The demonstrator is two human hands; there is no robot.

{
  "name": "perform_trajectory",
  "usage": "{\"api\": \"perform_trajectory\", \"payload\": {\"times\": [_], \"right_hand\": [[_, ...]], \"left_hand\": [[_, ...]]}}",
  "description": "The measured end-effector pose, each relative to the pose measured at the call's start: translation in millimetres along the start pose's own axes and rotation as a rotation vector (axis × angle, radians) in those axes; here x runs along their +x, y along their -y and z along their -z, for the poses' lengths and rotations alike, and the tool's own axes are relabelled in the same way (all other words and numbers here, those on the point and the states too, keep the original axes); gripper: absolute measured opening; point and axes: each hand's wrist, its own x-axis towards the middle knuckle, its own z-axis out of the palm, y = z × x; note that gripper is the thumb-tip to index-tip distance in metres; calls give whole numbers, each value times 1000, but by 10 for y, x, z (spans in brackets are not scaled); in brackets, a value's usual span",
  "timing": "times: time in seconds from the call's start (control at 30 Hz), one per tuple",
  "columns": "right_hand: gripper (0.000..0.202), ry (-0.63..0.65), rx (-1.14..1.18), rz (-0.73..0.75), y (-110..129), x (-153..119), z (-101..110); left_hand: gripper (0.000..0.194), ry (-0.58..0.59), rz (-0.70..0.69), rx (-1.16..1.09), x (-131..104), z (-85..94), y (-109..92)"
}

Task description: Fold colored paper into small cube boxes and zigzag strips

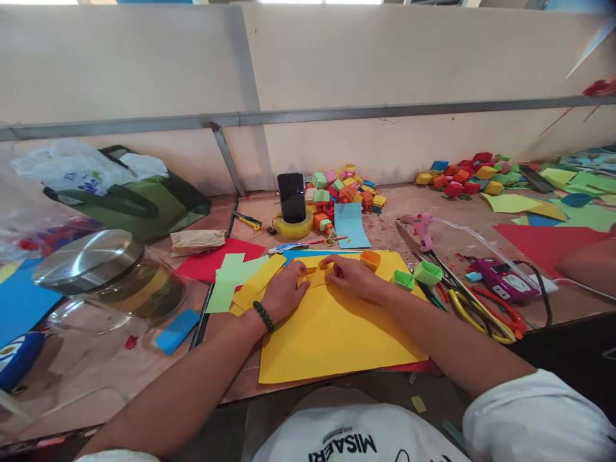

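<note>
My left hand (285, 287), with a dark beaded bracelet at the wrist, and my right hand (353, 276) meet over a large yellow sheet (341, 337). Between them lies a small folded yellow paper piece (316, 277); the fingers of both hands are closed on its two ends. Just past my right hand stands an orange paper box (370, 260). Two open green paper boxes, one (403, 280) in front of the other (428, 273), sit to its right. Yellow strips (257, 282) and light green paper (226, 282) lie left of my left hand.
Behind are a phone (291, 197) on a tape roll (293, 226) and a heap of coloured paper cubes (332, 196). At right lie a pink glue gun (419, 230), scissors (474, 317) and a purple device (500, 279). A glass jar (113, 276) stands left; another person's hand (590, 262) shows far right.
</note>
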Motion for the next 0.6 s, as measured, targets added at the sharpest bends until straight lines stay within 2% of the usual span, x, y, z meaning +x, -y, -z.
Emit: {"api": "perform_trajectory", "payload": {"times": [0.1,0.2,0.27,0.6], "right_hand": [[34,7,-38,-16,52,-18,10],[32,16,-74,-21,97,-21,32],[32,33,-78,-42,134,-25,51],[65,33,-132,-154,227,-30,40]], "left_hand": [[17,6,-86,163,-32,14,-42],[21,116,-252,207,-42,30,-59],[25,150,-325,200,-46,42,-57],[28,190,-390,216,-43,94,-33]]}}
